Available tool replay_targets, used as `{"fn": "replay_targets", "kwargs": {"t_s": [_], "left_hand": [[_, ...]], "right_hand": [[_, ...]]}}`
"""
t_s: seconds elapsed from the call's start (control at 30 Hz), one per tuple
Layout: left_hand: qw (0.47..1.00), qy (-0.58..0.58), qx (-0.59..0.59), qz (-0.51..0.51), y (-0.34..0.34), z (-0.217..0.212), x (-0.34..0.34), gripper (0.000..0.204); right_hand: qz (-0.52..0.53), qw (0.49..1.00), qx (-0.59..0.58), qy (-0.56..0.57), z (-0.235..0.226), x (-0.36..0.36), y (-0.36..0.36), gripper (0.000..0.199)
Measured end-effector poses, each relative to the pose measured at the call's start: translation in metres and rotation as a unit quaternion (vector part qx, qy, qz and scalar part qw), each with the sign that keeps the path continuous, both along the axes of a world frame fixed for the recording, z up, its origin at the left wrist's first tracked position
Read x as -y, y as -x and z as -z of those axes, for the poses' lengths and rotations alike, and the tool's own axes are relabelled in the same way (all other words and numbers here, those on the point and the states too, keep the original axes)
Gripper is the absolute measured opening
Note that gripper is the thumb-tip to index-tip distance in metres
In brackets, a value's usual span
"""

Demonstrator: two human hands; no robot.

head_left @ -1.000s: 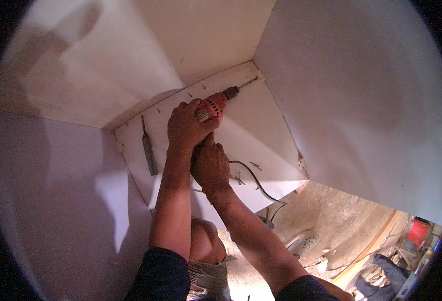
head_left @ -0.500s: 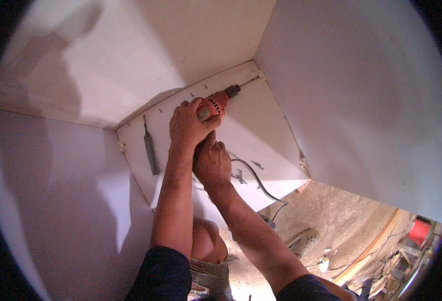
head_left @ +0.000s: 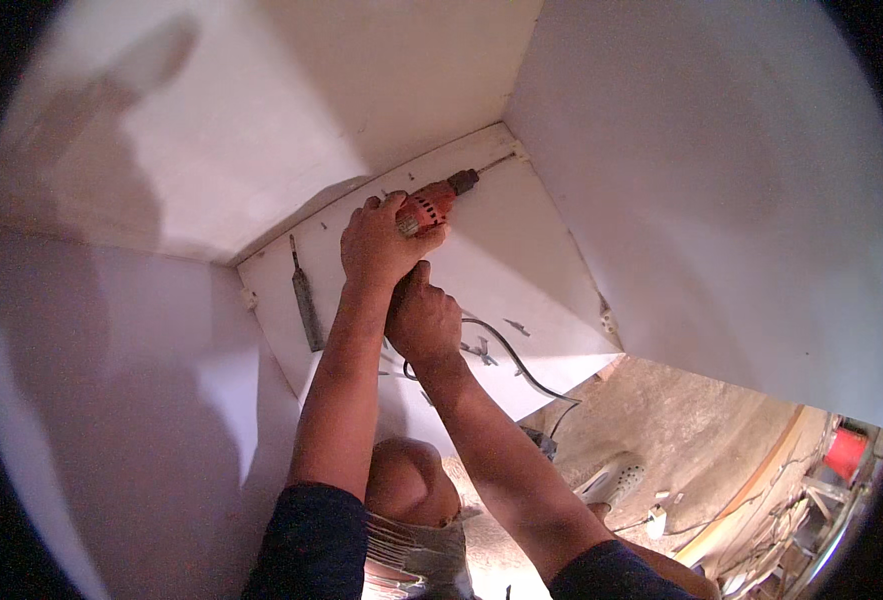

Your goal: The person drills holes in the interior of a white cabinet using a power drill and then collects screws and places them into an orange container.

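Observation:
An orange power drill (head_left: 433,204) points at the far right corner of a white cabinet's bottom panel (head_left: 521,270); its bit reaches toward a small bracket (head_left: 517,154). My left hand (head_left: 379,243) wraps over the drill's body. My right hand (head_left: 421,318) sits just below it, closed around the drill's handle, which is mostly hidden. The drill's black cord (head_left: 516,360) runs back over the panel's near edge.
White side walls (head_left: 721,200) and a back panel (head_left: 291,110) box the hands in. A grey chisel-like tool (head_left: 306,305) lies on the panel at the left. Loose screws (head_left: 481,348) lie near the cord. A white clog (head_left: 611,480) is on the dusty floor; a red container (head_left: 845,452) stands far right.
Both hands and the drill have stayed at the corner, with only a slight shift in the view.

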State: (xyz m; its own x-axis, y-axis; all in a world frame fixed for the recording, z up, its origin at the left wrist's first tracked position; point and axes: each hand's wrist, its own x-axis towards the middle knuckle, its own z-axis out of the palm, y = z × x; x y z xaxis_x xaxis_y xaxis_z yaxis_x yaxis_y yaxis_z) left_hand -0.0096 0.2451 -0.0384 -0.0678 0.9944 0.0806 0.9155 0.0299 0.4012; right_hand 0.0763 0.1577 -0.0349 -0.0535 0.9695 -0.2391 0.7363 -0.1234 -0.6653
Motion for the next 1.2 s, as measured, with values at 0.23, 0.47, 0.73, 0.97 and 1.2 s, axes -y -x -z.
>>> {"fn": "replay_targets", "kwargs": {"t_s": [0.23,0.47,0.73,0.97,1.2], "left_hand": [[1.0,0.011,-0.001,0.011,0.005,0.002,-0.006,0.085],[1.0,0.016,-0.018,0.014,0.006,0.0,-0.013,0.085],[1.0,0.018,-0.007,0.021,0.007,-0.008,-0.018,0.082],[1.0,0.014,-0.019,0.019,0.011,-0.005,-0.021,0.084],[0.999,0.021,-0.022,0.017,0.006,-0.009,-0.019,0.086]], "right_hand": [[0.015,1.0,-0.021,0.006,-0.006,-0.002,0.002,0.044],[0.011,1.0,-0.018,0.021,-0.007,-0.01,0.005,0.052],[0.011,0.999,-0.011,0.044,-0.009,-0.018,0.009,0.054],[-0.024,0.998,-0.008,0.052,0.004,-0.024,0.011,0.058],[-0.097,0.995,0.016,0.021,0.011,-0.027,0.003,0.06]]}}
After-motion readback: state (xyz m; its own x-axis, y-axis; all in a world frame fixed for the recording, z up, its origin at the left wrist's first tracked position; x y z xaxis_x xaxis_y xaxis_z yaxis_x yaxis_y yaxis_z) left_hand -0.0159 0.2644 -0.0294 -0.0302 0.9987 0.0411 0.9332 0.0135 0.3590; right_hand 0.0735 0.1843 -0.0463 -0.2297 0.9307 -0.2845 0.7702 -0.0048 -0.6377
